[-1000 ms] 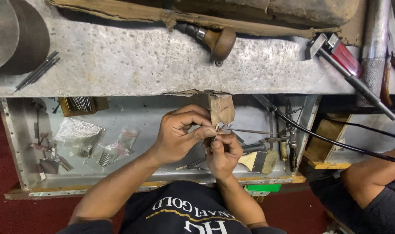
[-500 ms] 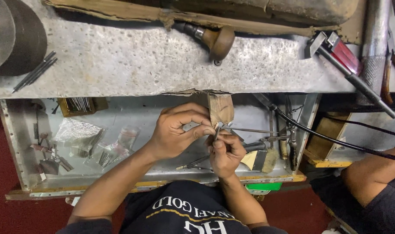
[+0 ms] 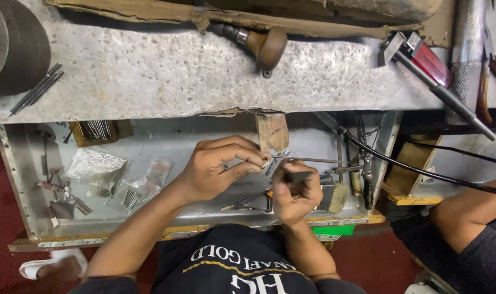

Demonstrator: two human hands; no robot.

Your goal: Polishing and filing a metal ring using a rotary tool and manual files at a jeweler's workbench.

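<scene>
Below the pitted grey metal bench's (image 3: 150, 71) front edge, against the small wooden bench peg (image 3: 271, 132), the left hand (image 3: 212, 171) is pinching a tiny workpiece while the right hand (image 3: 296, 190) is gripping a thin metal file (image 3: 305, 160), the filing looking unfinished.

Speckled grey bench top (image 3: 166, 71), brown wooden peg (image 3: 271, 131), black cable (image 3: 422, 171).

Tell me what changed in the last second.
The right hand drew slightly down and away from the left hand, which pinches a small piece at the wooden peg; a thin rod now shows between them. The bench, drawer and tools stayed put.
</scene>
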